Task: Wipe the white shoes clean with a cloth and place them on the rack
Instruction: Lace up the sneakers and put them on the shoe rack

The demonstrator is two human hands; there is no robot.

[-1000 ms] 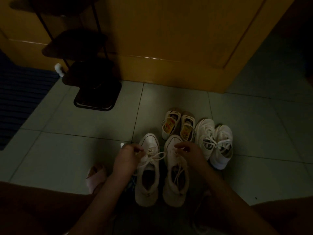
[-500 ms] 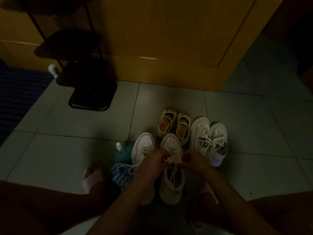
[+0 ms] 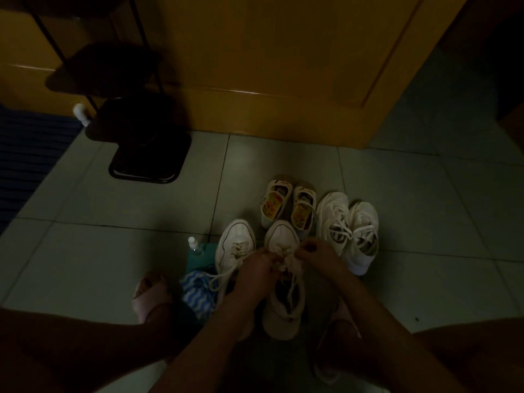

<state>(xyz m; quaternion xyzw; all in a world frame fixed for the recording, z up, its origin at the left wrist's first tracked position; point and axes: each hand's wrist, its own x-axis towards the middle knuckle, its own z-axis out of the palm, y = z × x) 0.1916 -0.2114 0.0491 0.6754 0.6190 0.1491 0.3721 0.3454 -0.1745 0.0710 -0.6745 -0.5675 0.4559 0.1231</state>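
Head view, and both hands are down at the near pair of white sneakers: the left hand point(image 3: 256, 268) and the right hand point(image 3: 320, 256) each pinch the laces point(image 3: 287, 262) of the right-hand sneaker point(image 3: 282, 236), fingers curled in over the tongue. Its partner, the left-hand sneaker point(image 3: 235, 241), stands right beside it, and a loose lace point(image 3: 216, 277) trails left onto the striped cloth point(image 3: 198, 293) lying on the floor just beside it. The rack point(image 3: 141, 154) waits far left against the wooden door point(image 3: 283, 66), well apart from the shoes. Danger spots, as I read them: tug that cloth out and the trailing lace may drag the left-hand sneaker along; the small bottle point(image 3: 193, 245) stands near that sneaker's toe and looks easy to tip with a sweep of the cloth; and the light is so dim (the rack's shelves are little more than shadows) that smudges could be missed, or a shoe set on an edge. Writing? The small shoes point(image 3: 286, 205) show yellow printed insoles, but nothing reads, and no brand shows on any sneaker.
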